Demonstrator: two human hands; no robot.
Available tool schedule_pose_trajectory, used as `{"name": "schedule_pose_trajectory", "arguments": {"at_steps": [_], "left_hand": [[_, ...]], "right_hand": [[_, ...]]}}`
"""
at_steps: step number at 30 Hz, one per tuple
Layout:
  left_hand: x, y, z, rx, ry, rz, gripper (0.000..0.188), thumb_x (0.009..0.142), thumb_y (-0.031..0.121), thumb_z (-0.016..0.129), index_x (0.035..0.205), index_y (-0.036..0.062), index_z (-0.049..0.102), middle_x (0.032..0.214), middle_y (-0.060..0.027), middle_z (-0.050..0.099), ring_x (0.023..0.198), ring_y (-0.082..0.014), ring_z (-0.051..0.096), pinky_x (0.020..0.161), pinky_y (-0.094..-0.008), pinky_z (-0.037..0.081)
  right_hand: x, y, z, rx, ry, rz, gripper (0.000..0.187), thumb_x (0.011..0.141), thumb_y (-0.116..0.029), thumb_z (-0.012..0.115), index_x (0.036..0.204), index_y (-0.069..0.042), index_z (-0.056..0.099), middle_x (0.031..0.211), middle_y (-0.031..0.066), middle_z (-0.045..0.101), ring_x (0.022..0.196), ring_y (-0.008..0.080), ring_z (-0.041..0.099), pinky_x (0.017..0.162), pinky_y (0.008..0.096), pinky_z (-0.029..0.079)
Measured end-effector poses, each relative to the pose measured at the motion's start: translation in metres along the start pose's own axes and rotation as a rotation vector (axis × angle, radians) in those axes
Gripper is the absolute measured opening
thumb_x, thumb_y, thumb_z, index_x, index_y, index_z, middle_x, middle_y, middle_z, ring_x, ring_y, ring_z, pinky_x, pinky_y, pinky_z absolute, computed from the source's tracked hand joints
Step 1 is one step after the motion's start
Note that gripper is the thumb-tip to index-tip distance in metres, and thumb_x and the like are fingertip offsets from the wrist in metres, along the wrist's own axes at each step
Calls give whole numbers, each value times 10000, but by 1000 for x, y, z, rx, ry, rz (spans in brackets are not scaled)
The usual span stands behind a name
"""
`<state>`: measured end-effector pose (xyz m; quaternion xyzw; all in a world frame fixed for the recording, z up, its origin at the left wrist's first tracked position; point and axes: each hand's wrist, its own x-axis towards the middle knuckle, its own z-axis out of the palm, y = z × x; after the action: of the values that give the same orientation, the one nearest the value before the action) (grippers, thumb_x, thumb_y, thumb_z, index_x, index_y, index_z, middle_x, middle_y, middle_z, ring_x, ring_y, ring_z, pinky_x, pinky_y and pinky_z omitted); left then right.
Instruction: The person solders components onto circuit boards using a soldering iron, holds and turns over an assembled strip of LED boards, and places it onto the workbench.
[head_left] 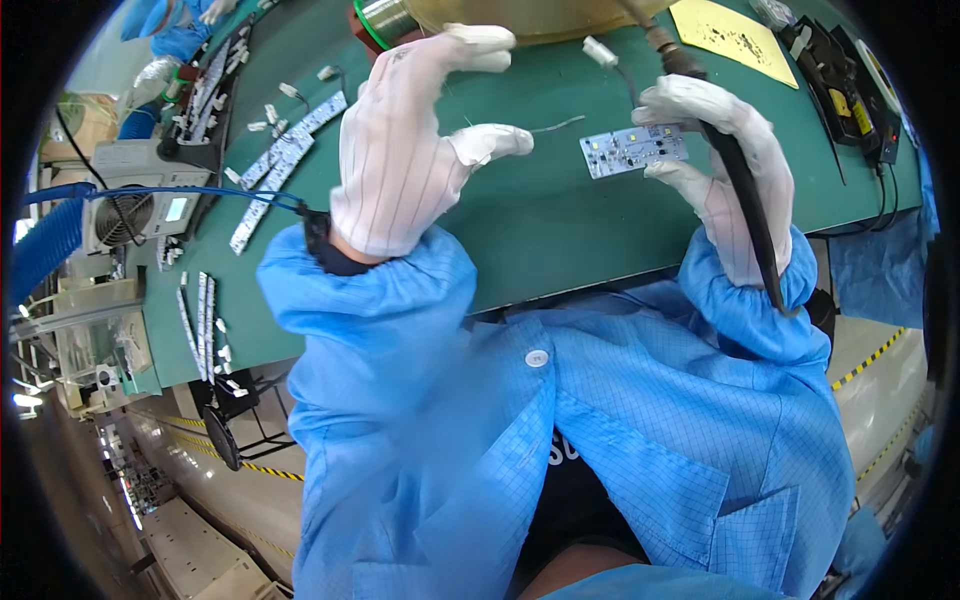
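Observation:
My right hand (pixel 740 150), in a white striped glove, is closed with a small white circuit board (pixel 622 152) pinched between thumb and fingers. A soldering iron (pixel 738 165) with a black handle is tucked in that same hand, its metal end pointing away from me. A short cable with a white connector (pixel 600 52) runs from the board's far side. My left hand (pixel 415 140), gloved alike, is raised over the mat with thumb and fingers wide apart. A thin solder wire (pixel 558 127) shows by its thumb tip; where it runs behind the hand is hidden.
Several LED strip boards (pixel 275 170) lie on the green mat (pixel 560 240) at left. A solder spool (pixel 385 20) stands beyond my left hand. At far right are a yellow sheet (pixel 735 42) with dark bits and a black tool holder (pixel 835 85). A fan unit (pixel 125 215) stands left.

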<state>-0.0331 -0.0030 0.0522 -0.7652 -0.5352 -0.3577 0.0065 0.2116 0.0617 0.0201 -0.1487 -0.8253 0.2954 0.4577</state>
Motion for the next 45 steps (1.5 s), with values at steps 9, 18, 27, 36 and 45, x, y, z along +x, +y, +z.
{"name": "schedule_pose_trajectory", "arguments": {"at_steps": [9, 18, 27, 36, 45], "left_hand": [[-11, -24, 33, 333, -178, 7, 149, 726, 153, 633, 864, 104, 660, 832, -36, 651, 815, -234, 578, 796, -353, 431], [-5, -5, 30, 313, -53, 60, 115, 756, 34, 572, 847, 81, 625, 931, -70, 603, 896, -253, 549, 891, -397, 406], [-5, -2, 42, -249, -70, -23, 56, 753, 63, 591, 779, 14, 595, 914, -108, 591, 883, -250, 560, 743, -323, 459], [-15, -8, 52, -201, -118, -101, 132, 701, 150, 646, 763, 34, 643, 934, -111, 581, 851, -241, 563, 698, -318, 467], [-19, -8, 50, -178, -177, -43, 163, 690, 129, 643, 725, -13, 571, 1015, -115, 581, 787, -232, 580, 688, -299, 466]], "right_hand": [[2, 13, -6, -249, -66, 24, 375, 719, 7, 673, 1081, -39, 591, 984, 72, 640, 851, 192, 617, 777, 276, 478], [4, 34, -85, -783, 213, 108, 281, 897, -228, 503, 1102, -76, 620, 927, 100, 631, 887, 158, 596, 821, 262, 448], [40, 61, -81, -697, 102, 127, 227, 878, -177, 507, 1007, -13, 597, 935, 129, 635, 828, 191, 600, 826, 300, 448], [-43, 14, -80, -64, 125, -8, 564, 962, -418, 296, 927, 46, 616, 960, 162, 622, 897, 294, 601, 924, 553, 419], [-24, 18, -45, 167, 109, 319, 494, 949, -347, 380, 904, 84, 618, 550, 61, 482, 432, 86, 382, 935, 441, 418]]}}
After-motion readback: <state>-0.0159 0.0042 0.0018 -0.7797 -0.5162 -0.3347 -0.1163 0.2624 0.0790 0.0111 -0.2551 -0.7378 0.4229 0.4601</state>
